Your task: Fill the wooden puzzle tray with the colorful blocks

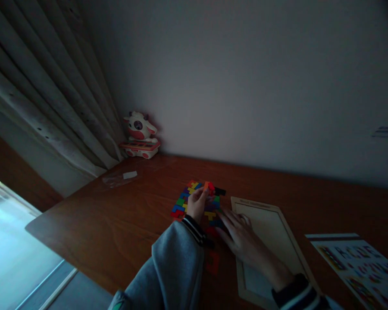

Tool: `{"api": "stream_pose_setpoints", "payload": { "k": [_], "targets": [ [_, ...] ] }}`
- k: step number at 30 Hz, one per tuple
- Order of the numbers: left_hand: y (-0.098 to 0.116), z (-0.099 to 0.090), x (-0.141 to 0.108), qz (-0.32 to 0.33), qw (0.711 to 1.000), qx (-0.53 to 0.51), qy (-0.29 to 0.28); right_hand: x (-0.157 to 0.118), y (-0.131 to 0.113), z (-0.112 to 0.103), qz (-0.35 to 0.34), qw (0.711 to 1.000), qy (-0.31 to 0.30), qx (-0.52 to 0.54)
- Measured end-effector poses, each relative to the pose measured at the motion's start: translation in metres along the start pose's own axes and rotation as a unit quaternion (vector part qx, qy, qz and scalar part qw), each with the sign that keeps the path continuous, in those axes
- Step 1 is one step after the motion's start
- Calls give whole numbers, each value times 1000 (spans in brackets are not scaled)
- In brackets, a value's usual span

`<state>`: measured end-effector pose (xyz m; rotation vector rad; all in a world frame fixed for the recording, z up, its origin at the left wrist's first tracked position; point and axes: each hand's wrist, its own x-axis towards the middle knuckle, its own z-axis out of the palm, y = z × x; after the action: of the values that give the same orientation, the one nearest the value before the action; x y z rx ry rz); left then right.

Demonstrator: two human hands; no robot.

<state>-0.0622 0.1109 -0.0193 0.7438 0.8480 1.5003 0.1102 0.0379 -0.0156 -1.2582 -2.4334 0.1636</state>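
Observation:
My left hand is closed in a pinch on an orange-red puzzle piece, held over the far side of a patch of colourful puzzle pieces. These lie close together on the table, in red, blue, green, yellow and purple. My right hand has its fingers stretched out, the tips at the right edge of the patch beside a yellow piece. Its palm is over the left side of a wooden puzzle tray. A black piece lies at the far right corner of the patch.
An orange-red piece lies near my left sleeve. Right of the tray is a printed sheet. A clear plastic bag and a cow-shaped toy keyboard are at the back left, by a curtain. The wooden table ends at the left.

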Motion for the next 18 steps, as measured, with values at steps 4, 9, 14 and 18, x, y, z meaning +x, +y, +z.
{"api": "stream_pose_setpoints", "payload": {
  "k": [4, 9, 14, 18],
  "targets": [
    [1, 1, -2, 2, 1000, -4, -2, 10, 1, 7, -8, 1000, 10, -4],
    [2, 0, -4, 1, 1000, -10, -5, 7, -7, 2, -3, 1000, 18, -10],
    [4, 1, -5, -2, 1000, -10, 1, 5, -14, 1, -13, 999, 33, -27],
    [5, 2, -6, -6, 1000, 1, 18, 5, -15, 3, -3, 999, 32, -27]
  ]
}}
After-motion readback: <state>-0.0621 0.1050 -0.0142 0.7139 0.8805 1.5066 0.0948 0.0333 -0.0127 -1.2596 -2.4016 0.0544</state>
